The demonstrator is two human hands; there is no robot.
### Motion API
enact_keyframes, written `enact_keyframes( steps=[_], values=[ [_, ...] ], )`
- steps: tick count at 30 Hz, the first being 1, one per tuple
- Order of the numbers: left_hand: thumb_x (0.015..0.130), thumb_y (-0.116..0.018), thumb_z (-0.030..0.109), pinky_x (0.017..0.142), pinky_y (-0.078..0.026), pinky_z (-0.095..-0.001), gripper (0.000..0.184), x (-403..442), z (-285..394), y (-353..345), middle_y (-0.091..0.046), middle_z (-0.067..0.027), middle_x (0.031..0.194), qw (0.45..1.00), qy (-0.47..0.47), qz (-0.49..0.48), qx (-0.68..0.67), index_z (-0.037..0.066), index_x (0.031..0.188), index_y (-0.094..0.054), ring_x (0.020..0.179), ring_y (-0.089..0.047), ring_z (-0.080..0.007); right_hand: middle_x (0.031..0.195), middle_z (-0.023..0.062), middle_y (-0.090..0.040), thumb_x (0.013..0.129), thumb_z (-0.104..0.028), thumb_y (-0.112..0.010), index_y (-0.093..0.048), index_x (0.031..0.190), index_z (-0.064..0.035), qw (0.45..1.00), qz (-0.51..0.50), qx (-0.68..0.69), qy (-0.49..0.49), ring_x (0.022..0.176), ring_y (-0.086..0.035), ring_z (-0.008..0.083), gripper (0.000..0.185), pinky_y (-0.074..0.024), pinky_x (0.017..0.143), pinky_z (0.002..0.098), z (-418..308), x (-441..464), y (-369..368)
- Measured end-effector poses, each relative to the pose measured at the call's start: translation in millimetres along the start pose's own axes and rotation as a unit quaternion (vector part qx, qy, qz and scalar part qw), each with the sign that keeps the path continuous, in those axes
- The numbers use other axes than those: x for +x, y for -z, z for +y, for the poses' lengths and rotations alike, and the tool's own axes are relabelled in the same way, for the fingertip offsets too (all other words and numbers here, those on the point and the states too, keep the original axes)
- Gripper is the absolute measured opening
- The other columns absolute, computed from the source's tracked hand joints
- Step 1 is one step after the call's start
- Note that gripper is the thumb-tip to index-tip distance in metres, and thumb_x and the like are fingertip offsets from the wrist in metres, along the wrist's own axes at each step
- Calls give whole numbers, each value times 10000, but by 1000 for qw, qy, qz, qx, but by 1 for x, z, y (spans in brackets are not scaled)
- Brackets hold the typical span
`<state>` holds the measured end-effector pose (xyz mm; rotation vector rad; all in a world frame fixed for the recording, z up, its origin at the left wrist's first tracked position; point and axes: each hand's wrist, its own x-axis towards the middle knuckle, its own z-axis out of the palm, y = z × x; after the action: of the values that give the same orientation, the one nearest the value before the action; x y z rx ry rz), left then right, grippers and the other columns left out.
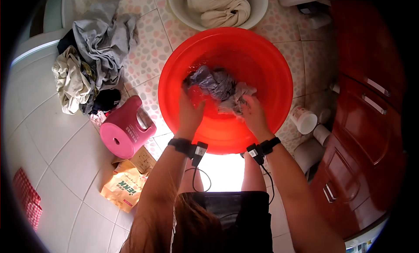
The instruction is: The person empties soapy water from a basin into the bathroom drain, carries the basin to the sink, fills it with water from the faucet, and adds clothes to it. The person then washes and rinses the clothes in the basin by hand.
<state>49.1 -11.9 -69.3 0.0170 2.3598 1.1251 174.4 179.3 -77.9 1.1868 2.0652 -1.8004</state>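
A large red basin [274,74] holds water and a wet bundle of cloth. The bundle has a dark grey-purple part [214,82] and a paler grey part [240,98] at its right end. My left hand [190,113] is over the left side of the basin, its thumb apart from the other fingers, with nothing seen in it; its fingertips are blurred near the dark cloth. At the pale end, my right hand [254,115] has its fingers bent around the grey cloth. Both wrists wear black bands with small cabled devices.
Behind the basin stands a pale tub [175,10] of cream cloth. Clothes [98,43] lie heaped at the left, near a pink plastic stool [124,128] and a yellow bag [125,183]. A white cup [305,120] and red cabinets [362,135] are on the right.
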Motion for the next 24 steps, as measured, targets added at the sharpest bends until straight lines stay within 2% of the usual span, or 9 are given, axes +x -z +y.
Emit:
enact_keyframes(
  steps=[1,2,4,8,10,16,18,20,24],
  values=[
    [772,-632,110,966,-388,-360,679,2,0,-4,-279,-251,1376,978,-92,50,181,-14,1348,-293,1236,-387,-347,1144,171,-522,796,-108,-607,-535,1129,-27,982,2,-166,94,1018,-529,289,350,-449,851,349,-4,3,-5],
    [772,-632,110,966,-388,-360,679,6,-1,-8,-279,-251,1376,978,-88,48,181,-14,1348,-293,1236,-387,-347,1248,193,-467,763,-118,-638,-527,1168,-42,927,2,-325,187,1111,-481,340,428,-420,909,382,-5,4,-10],
    [764,-643,185,1044,-281,-460,732,14,-5,-14,-105,-232,1459,944,-133,-88,289,46,1382,-275,1342,-178,-372,1339,189,-354,739,-134,-663,-514,1196,-68,913,-13,-370,173,1190,-387,368,485,-366,955,434,8,6,-22],
    [760,-656,281,1033,-230,-561,742,25,-35,-45,-124,-173,1474,885,-235,-112,386,111,1386,-296,1351,-179,-336,1454,219,-116,696,-218,-716,-410,1319,-145,866,-100,-484,77,1298,-182,456,697,-261,1029,521,37,5,-32],
    [767,-641,352,1016,-165,-629,739,41,-40,-52,-133,-126,1483,827,-262,-166,470,150,1391,-301,1356,-168,-304,1449,221,-131,674,-249,-733,-414,1317,-159,843,-107,-523,63,1302,-169,454,724,-251,1027,538,56,17,-28],
    [822,-523,239,1058,-99,-586,558,85,-63,-72,-219,-76,1460,784,-228,-199,542,190,1358,-378,1321,-233,-242,1482,170,-66,676,-363,-717,-454,1290,-209,812,-117,-570,51,1343,-121,399,685,-214,1011,612,82,58,-17],
    [834,-481,174,1056,-118,-572,488,81,-68,-73,-301,-71,1416,760,-226,-195,577,177,1319,-432,1294,-271,-241,1475,179,-99,680,-367,-709,-467,1275,-199,834,-98,-538,76,1337,-141,400,664,-219,1004,618,90,55,-13],
    [837,-440,109,1051,-172,-546,462,90,-64,-64,-336,-76,1393,818,-294,-149,471,172,1294,-458,1268,-301,-269,1445,206,-174,698,-302,-700,-458,1282,-175,843,-115,-519,75,1314,-191,407,645,-229,991,623,92,60,-10],
    [825,-427,56,899,-427,-442,469,98,-46,-39,-376,-140,1318,860,-267,-134,414,130,1288,-439,1132,-453,-316,1364,219,-325,733,-200,-660,-453,1275,-109,847,-49,-512,136,1239,-348,380,588,-303,992,529,83,46,6]
  ],
)
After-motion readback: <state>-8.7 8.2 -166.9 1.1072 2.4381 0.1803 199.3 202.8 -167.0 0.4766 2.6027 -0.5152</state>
